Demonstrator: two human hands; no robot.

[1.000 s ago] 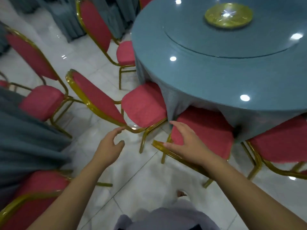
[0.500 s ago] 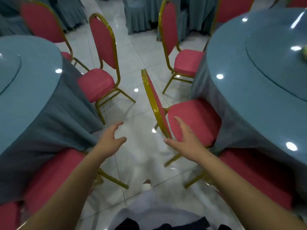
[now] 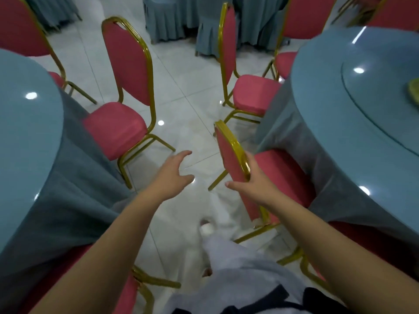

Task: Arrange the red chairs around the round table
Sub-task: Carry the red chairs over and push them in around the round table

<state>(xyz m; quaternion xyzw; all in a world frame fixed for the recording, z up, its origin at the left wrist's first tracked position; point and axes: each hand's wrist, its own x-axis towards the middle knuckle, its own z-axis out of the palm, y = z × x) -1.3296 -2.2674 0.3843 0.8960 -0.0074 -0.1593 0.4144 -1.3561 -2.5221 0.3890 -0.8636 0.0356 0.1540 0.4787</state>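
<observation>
A glossy white tiled floor (image 3: 181,87) stretches ahead, with a round table draped in blue-grey cloth (image 3: 340,114) on the right. The right hand (image 3: 254,182) grips the top rail of a red padded chair with a gold metal frame (image 3: 229,155), its seat tucked under that table's near edge. The left hand (image 3: 172,175) hangs beside it, fingers spread, holding nothing.

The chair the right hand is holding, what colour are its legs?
Shiny gold, with red padding. The chair in the right hand shows best in the head view.
</observation>
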